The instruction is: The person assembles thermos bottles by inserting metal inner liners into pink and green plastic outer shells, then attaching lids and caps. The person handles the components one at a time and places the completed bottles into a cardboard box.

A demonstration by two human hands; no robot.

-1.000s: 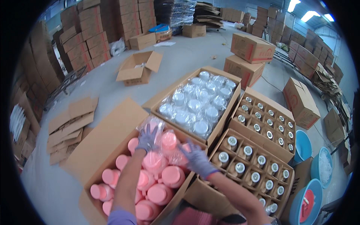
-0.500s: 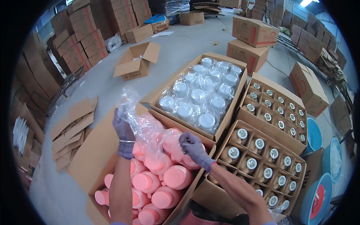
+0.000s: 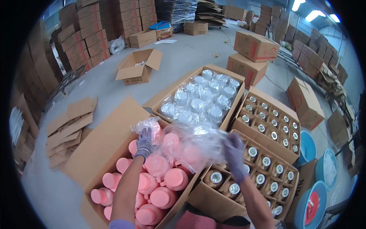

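My left hand (image 3: 144, 144), in a purple-grey glove, lies with its fingers stretched out on a plastic-wrapped pink bottle in the near carton. Clear plastic film (image 3: 204, 139), smeared by motion, spans from the pink bottles toward my right hand (image 3: 234, 154). That gloved hand is blurred but closes on the film's right end, above the divided carton's edge. Pink bottles (image 3: 176, 179) with round pink caps fill the near carton (image 3: 82, 160); some at the far side are covered by film.
Beyond stands a carton (image 3: 236, 100) of film-wrapped, pale-capped bottles. Two divided cartons hold silver-topped bottles (image 3: 260, 179). Blue basins (image 3: 325, 198) stand at the right. Flattened cardboard (image 3: 70, 126) lies on the left floor, with an open box (image 3: 134, 72) farther back.
My left hand has come down and right, from the raised film onto a wrapped bottle. My right hand has swung right, drawing the film out over the carton's edge.
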